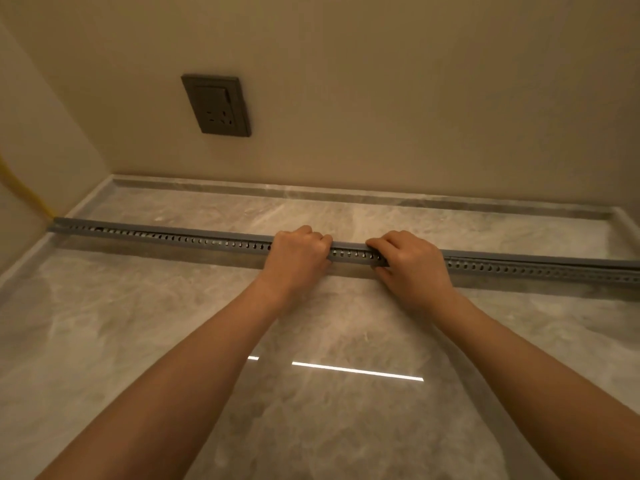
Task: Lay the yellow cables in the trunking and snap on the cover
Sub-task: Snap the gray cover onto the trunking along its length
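Observation:
A long grey slotted trunking lies across the marble floor from the left wall to the right edge of the view. A grey cover sits along its top. My left hand is curled over the trunking near its middle, fingers over the cover. My right hand grips it just to the right, thumb on the slotted front and fingers over the top. A yellow cable runs down the left wall to the trunking's left end. Any cables inside the trunking are hidden.
The beige back wall carries a dark socket plate. A marble skirting runs along the wall behind the trunking. The glossy floor between me and the trunking reflects a strip of light.

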`<move>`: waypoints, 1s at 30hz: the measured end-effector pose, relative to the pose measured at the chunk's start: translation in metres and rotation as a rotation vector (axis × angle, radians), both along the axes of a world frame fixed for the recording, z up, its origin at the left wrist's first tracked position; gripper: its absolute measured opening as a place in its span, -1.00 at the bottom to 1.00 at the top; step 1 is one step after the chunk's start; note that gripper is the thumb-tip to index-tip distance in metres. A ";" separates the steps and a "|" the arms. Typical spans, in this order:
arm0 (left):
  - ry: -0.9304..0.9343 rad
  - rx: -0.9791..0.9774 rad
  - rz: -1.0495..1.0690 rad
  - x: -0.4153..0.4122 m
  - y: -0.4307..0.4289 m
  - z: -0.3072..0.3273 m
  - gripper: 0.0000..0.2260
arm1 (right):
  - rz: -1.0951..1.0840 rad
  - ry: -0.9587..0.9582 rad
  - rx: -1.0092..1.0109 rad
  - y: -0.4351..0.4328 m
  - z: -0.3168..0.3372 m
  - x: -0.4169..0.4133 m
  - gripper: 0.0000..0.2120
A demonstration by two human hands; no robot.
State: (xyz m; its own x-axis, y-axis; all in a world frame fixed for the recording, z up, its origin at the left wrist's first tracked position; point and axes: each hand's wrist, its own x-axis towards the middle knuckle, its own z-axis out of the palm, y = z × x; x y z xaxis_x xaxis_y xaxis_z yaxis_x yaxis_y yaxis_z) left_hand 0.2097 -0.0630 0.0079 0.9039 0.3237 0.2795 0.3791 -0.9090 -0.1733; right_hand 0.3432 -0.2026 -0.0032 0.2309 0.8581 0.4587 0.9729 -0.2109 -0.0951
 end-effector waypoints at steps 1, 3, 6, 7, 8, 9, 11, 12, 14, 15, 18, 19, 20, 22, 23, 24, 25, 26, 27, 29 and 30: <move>-0.012 -0.006 0.000 0.000 0.000 0.001 -0.82 | -0.010 -0.022 0.006 0.001 0.000 0.000 -0.73; -0.035 0.012 -0.017 -0.001 -0.002 0.006 -0.88 | -0.038 -0.039 0.004 0.004 0.002 -0.001 -0.76; -0.034 0.039 -0.016 -0.003 -0.005 0.011 -0.86 | -0.064 -0.041 -0.010 0.009 0.006 0.000 -0.80; -0.043 0.037 -0.022 -0.003 -0.004 0.010 -0.85 | -0.059 -0.043 -0.017 0.011 0.007 0.001 -0.81; -0.058 0.032 -0.034 -0.003 -0.004 0.009 -0.84 | -0.048 -0.041 -0.025 0.012 0.007 0.003 -0.81; -0.070 0.023 -0.045 -0.004 -0.003 0.009 -0.83 | -0.033 -0.037 -0.034 0.013 0.008 0.005 -0.82; -0.096 0.004 -0.058 -0.005 -0.002 0.008 -0.83 | 0.003 -0.022 -0.056 0.015 0.011 0.010 -0.84; -0.113 -0.009 -0.062 -0.005 -0.002 0.007 -0.84 | 0.020 -0.016 -0.066 0.016 0.012 0.012 -0.85; -0.137 -0.037 -0.071 -0.006 -0.001 0.006 -0.87 | 0.045 -0.010 -0.083 0.019 0.014 0.016 -0.85; -0.143 -0.046 -0.069 -0.005 -0.001 0.005 -0.88 | 0.053 -0.008 -0.091 0.020 0.014 0.018 -0.84; -0.172 -0.107 -0.048 -0.004 -0.002 0.000 -0.87 | 0.055 0.013 -0.117 0.023 0.014 0.021 -0.83; -0.184 -0.143 -0.038 -0.003 -0.003 -0.002 -0.87 | 0.056 0.023 -0.116 0.024 0.014 0.022 -0.83; -0.187 -0.169 -0.032 -0.001 -0.005 -0.003 -0.85 | 0.058 0.031 -0.112 0.024 0.014 0.023 -0.83; -0.177 -0.208 -0.045 0.006 -0.010 -0.006 -0.82 | 0.070 0.038 -0.092 0.023 0.014 0.023 -0.84; -0.174 -0.234 -0.058 0.010 -0.013 -0.007 -0.81 | 0.080 0.038 -0.080 0.022 0.014 0.024 -0.85; -0.174 -0.258 -0.070 0.014 -0.017 -0.008 -0.81 | 0.091 0.039 -0.070 0.021 0.014 0.024 -0.86; -0.176 -0.273 -0.079 0.018 -0.022 -0.008 -0.81 | 0.103 0.042 -0.061 0.020 0.014 0.024 -0.86; -0.179 -0.271 -0.083 0.021 -0.026 -0.009 -0.83 | 0.113 0.045 -0.054 0.020 0.014 0.024 -0.86; -0.181 -0.254 -0.078 0.023 -0.030 -0.008 -0.84 | 0.120 0.050 -0.048 0.020 0.014 0.024 -0.86; -0.192 -0.201 -0.061 0.026 -0.037 -0.005 -0.88 | 0.121 0.059 -0.036 0.019 0.013 0.024 -0.85; -0.191 -0.176 -0.060 0.027 -0.039 -0.003 -0.88 | 0.117 0.066 -0.027 0.018 0.012 0.024 -0.85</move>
